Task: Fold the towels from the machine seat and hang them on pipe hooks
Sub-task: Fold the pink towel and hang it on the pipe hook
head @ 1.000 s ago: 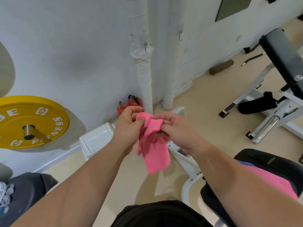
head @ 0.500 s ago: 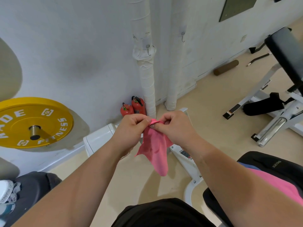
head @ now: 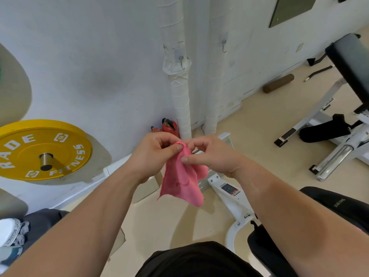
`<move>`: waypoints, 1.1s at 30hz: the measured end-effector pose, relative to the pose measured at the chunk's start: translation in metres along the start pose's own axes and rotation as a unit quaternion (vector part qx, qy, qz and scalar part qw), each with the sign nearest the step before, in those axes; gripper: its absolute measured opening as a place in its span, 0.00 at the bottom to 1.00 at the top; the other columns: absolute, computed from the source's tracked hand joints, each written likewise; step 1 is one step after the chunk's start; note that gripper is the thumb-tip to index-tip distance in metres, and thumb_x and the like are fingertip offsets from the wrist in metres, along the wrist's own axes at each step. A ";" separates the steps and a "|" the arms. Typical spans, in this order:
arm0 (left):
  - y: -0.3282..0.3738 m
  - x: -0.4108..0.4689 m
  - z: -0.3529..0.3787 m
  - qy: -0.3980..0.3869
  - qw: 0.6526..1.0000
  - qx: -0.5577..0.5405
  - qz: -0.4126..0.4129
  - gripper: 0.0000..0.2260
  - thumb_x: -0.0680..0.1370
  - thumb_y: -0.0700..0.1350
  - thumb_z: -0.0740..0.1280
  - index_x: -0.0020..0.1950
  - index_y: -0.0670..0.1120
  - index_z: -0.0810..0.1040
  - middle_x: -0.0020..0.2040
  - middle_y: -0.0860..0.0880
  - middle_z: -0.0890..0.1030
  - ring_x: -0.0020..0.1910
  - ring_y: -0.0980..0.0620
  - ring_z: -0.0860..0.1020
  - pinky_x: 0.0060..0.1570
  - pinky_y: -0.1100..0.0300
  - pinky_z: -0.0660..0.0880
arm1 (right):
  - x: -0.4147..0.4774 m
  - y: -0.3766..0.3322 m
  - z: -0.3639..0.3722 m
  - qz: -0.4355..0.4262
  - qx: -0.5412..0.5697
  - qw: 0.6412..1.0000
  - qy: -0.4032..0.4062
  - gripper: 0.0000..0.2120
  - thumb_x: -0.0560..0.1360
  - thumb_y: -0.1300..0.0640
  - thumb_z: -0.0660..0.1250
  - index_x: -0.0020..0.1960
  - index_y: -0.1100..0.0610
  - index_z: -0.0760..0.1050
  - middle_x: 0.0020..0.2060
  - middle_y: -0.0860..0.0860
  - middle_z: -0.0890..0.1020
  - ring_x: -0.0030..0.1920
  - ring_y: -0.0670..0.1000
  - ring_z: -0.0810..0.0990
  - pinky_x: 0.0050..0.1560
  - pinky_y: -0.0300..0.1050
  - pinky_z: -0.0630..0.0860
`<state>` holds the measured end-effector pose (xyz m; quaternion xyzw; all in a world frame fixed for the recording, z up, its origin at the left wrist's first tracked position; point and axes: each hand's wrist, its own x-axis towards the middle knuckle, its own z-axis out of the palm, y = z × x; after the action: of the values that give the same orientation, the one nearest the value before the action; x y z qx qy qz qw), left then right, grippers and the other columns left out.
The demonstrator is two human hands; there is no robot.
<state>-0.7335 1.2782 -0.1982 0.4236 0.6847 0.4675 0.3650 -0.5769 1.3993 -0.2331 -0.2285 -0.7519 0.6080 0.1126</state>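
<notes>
- The left hand (head: 153, 154) and right hand (head: 211, 156) are pinching the top edge of the pink towel (head: 180, 182), fingers (head: 175, 149) clamped on the fabric. It is hanging in the air between them, in front of the pipe (head: 179, 96).
- The fold is looking loose, possibly uneven; bunching is hiding the layers.
- Lifting it to the hook (head: 182, 60) by so small a pinch is risking the layers slipping apart, or the towel dropping to the floor (head: 159, 226).
</notes>
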 end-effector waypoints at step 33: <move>-0.043 0.019 -0.068 0.161 0.956 -0.134 -0.207 0.05 0.79 0.38 0.62 0.46 0.38 0.76 0.43 0.42 0.71 0.42 0.44 0.71 0.51 0.42 0.78 | -0.014 -0.004 -0.059 0.226 0.220 0.911 0.266 0.07 0.78 0.66 0.67 0.43 0.58 0.75 0.26 0.49 0.79 0.24 0.44 0.79 0.31 0.41 0.83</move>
<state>-0.8121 1.2646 -0.2209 0.1390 0.7377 0.5316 0.3922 -0.5394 1.4435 -0.2141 -0.5150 -0.4693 0.6840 0.2160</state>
